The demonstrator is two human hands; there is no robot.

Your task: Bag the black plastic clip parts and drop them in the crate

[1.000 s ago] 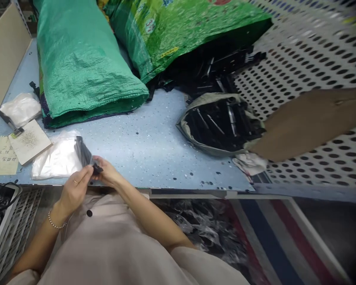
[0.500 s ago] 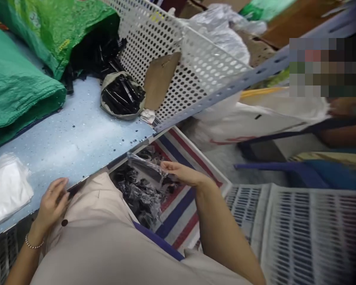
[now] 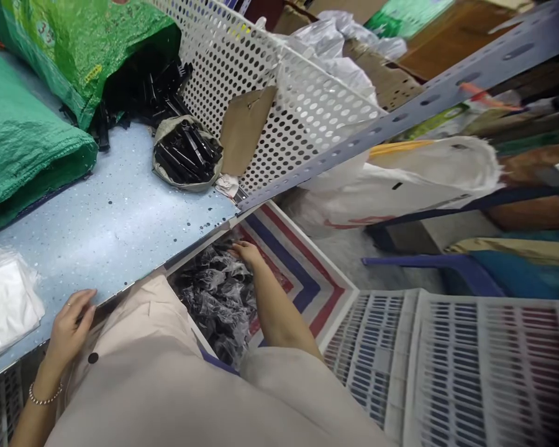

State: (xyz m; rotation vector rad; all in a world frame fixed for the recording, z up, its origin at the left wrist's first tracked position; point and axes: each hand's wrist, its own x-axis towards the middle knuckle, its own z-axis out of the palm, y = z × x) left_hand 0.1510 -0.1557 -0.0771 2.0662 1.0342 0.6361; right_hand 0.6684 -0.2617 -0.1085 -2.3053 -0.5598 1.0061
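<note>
Your right grip (image 3: 246, 253) reaches down to the plastic-wrapped black pieces (image 3: 217, 295) in the striped-lined bin (image 3: 339, 318), fingers bent together at the pile's far end; whether they hold one, you cannot tell here. The step looks like handling wrapped pieces at the bin, and a move there calls for clearing the surface (image 3: 121, 217) edge. Your left grip (image 3: 71, 326) lies half-open and empty at that edge, near the plastic bags (image 3: 9, 304). The printed green sack (image 3: 86, 46) seems to read "33"; its small yellow lettering is illegible.
</note>
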